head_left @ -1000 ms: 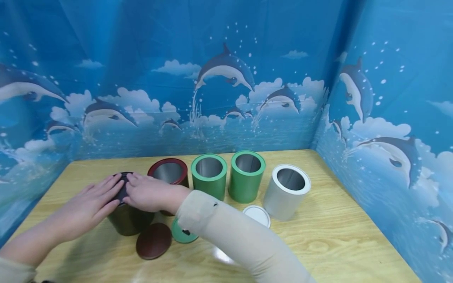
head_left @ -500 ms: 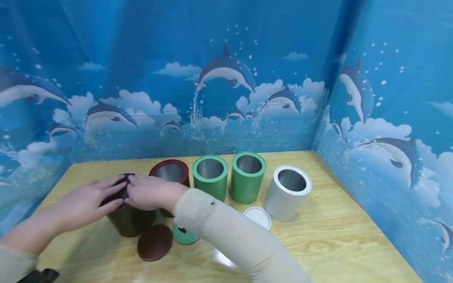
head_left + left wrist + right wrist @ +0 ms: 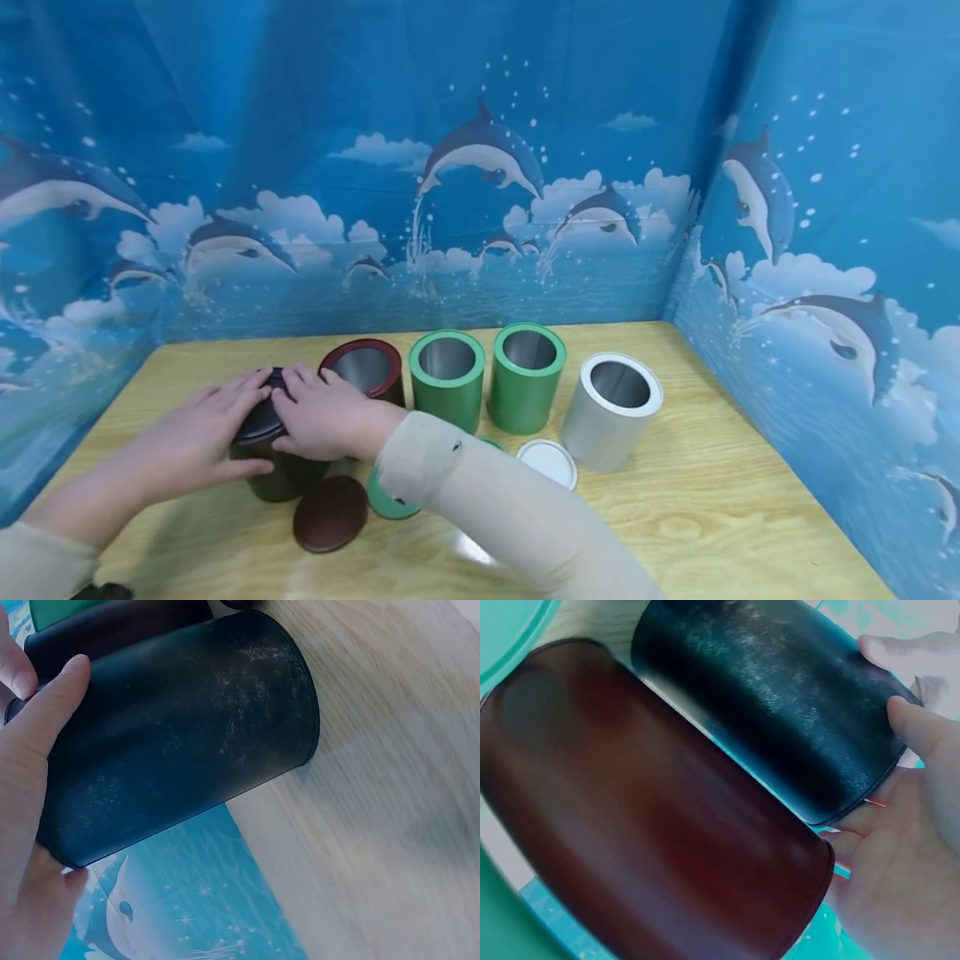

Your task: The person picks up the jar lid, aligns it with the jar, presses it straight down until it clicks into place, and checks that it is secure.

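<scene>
A black cylindrical can (image 3: 288,479) stands upright at the table's left, its dark lid (image 3: 261,421) on top, partly covered by both hands. My left hand (image 3: 187,442) holds its upper left side, thumb along the near wall and fingers toward the top. In the left wrist view that thumb lies flat on the can's wall (image 3: 180,735). From the right, my right hand (image 3: 333,418) grips the upper end, with the thumb on the near wall and fingers behind it. Beside that hand stands an open dark red can (image 3: 390,388). A round brown lid (image 3: 330,514) lies in front.
Right of the red can stand two open green cans (image 3: 447,400), (image 3: 525,402) and an open white can (image 3: 606,427). A green lid (image 3: 388,500) and a white lid (image 3: 547,464) lie before them. A dolphin-print curtain (image 3: 360,125) backs the wooden table (image 3: 712,500).
Both hands have shifted from pressing on the top of the black can to its sides, uncovering more of the lid. My left thumb has come down onto the near wall.
</scene>
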A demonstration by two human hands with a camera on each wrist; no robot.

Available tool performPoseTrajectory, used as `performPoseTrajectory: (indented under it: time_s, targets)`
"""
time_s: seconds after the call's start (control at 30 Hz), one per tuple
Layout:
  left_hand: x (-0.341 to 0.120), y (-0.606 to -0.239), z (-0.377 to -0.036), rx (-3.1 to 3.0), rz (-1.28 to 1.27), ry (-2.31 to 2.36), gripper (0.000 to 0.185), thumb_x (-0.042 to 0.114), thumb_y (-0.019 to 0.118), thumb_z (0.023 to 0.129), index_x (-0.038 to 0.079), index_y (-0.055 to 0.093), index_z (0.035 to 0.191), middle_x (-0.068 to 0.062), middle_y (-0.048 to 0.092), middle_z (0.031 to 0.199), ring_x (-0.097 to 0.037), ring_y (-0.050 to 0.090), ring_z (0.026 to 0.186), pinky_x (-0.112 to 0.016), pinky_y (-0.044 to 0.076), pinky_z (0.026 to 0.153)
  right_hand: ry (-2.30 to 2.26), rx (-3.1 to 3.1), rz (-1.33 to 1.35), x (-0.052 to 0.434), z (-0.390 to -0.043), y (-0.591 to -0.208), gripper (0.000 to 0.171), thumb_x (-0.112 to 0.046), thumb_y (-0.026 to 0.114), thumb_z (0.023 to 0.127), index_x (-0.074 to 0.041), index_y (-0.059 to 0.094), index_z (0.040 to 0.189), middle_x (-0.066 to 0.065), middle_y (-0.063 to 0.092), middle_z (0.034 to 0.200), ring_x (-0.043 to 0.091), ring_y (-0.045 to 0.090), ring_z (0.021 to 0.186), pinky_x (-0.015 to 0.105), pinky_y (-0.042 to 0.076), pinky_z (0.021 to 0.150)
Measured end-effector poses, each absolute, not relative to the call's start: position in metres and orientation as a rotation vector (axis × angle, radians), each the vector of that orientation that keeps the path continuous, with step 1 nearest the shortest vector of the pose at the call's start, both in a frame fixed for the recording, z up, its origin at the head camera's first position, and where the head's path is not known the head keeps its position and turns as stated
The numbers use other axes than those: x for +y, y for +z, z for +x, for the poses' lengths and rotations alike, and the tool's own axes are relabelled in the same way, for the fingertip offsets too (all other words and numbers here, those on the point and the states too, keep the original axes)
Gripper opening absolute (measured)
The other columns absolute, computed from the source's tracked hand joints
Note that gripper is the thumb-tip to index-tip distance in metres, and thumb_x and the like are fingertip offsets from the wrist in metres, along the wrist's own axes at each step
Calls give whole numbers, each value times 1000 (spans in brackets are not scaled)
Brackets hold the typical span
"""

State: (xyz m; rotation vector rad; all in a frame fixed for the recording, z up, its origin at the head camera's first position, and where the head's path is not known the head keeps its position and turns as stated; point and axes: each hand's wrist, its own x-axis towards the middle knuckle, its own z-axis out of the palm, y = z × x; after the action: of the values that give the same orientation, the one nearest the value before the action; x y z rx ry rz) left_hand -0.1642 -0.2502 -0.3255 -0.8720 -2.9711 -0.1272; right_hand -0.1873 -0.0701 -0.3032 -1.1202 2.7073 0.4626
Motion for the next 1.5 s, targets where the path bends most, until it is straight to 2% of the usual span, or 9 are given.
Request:
performPoseTrajectory:
  time_s: [0.27,0.4,0.67,0.83,1.07,1.2,1.3,1.4,1.5]
  targets:
    - [-245,-330,-163,-2870,-853,-148,94,58,72,70,-6,44,133,-31,37,138,-49,38,121,-63,31,94,552,2804,-1166,-64,-186,-309,69,-61,24,93,-25,12,151,-7,10,155,8,4,140,29,15,112]
    - [-247,-334,-158,-2842,-809,-70,94,58,72,69,-3,45,135,-32,37,138,-48,38,122,-63,26,99,571,2812,-1151,-67,-184,-310,69,-62,23,93,-27,11,151,-6,11,155,9,7,140,29,15,112]
    - [-245,-344,-146,-2753,-635,-23,94,59,71,69,-6,48,133,-34,40,133,-47,33,126,-66,20,99,530,2832,-1128,-68,-182,-312,69,-63,20,92,-29,7,151,-6,12,155,9,7,140,29,16,112]
    - [-245,-347,-145,-2718,-629,-85,91,56,73,70,-7,49,131,-34,41,132,-47,33,126,-63,15,104,532,2841,-1147,-68,-183,-314,68,-62,19,92,-29,7,151,-5,11,155,10,7,141,28,16,111]
    - [-251,-354,-141,-2684,-656,-66,92,54,73,70,-5,46,135,-34,41,133,-46,33,127,-65,16,102,556,2832,-1132,-73,-180,-317,67,-62,18,92,-32,5,150,-5,9,155,10,6,141,28,17,111]
    - [-257,-359,-132,-2502,-791,-65,75,62,44,88,4,49,136,-28,50,129,-44,49,115,-62,21,103,559,2820,-1138,-75,-178,-317,66,-62,16,92,-33,6,150,-6,7,155,10,4,141,27,16,111]
    - [-258,-360,-130,-2361,-873,-59,70,60,19,94,13,52,135,-21,52,130,-42,58,102,-63,28,98,574,2834,-1127,-74,-179,-317,65,-62,16,92,-33,8,150,-6,8,155,10,5,141,27,17,111]
    - [-256,-358,-132,-2322,-909,-71,65,56,16,97,19,53,134,-17,47,136,-40,60,99,-67,32,93,577,2843,-1120,-71,-180,-316,65,-61,18,93,-32,10,150,-5,10,155,10,6,141,28,18,111]
    - [-255,-356,-134,-2329,-918,-85,69,57,15,96,15,60,127,-16,44,139,-41,61,97,-70,36,83,556,2836,-1127,-70,-182,-316,64,-61,18,93,-33,11,150,-5,10,155,10,6,141,28,19,111]
